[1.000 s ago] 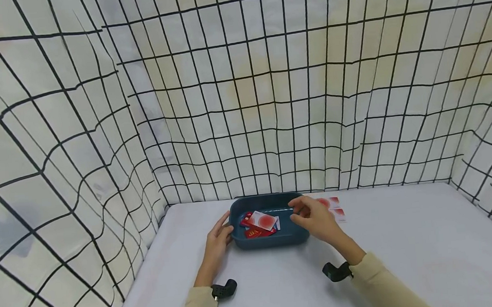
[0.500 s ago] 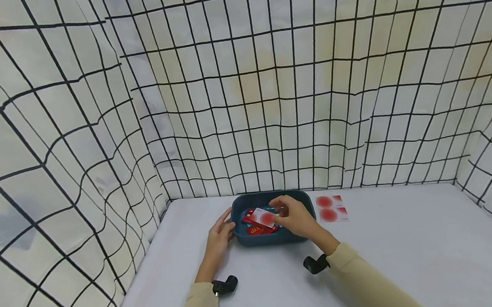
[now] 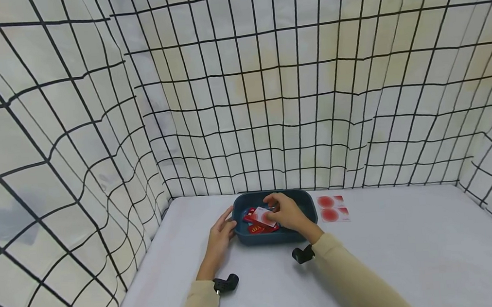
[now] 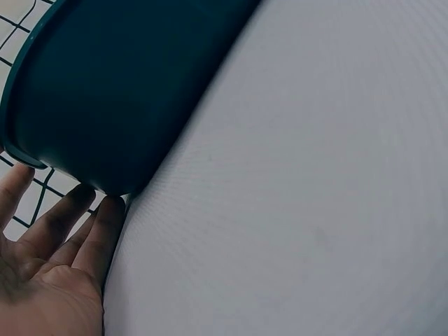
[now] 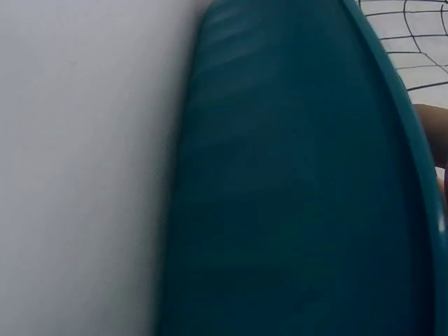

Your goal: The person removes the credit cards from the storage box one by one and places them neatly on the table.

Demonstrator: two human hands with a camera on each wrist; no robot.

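A dark teal plastic bin (image 3: pixel 275 238) stands at the back of the table, with cards inside. Uppermost lies a white card (image 3: pixel 259 215) with a red disc, over a red VIP card (image 3: pixel 256 229) and another red card (image 3: pixel 247 216). My left hand (image 3: pixel 218 236) touches the bin's left end, its fingers (image 4: pixel 101 241) extended against the wall. My right hand (image 3: pixel 291 214) reaches over the front rim, thumb at the white card's right end, forefinger curved above. Whether it pinches the card I cannot tell; the right wrist view shows mostly the bin's outer wall (image 5: pixel 301 175).
To the right of the bin, two white cards with red discs, a rear card (image 3: pixel 330 200) and a front card (image 3: pixel 335 215), lie on the white table (image 3: pixel 395 247). Behind and beside the table rises a black-gridded white backdrop (image 3: pixel 240 85).
My right hand has moved left from over the bin's right end to the white card inside. The left hand stays at the bin's left end. The camera view has shifted slightly.
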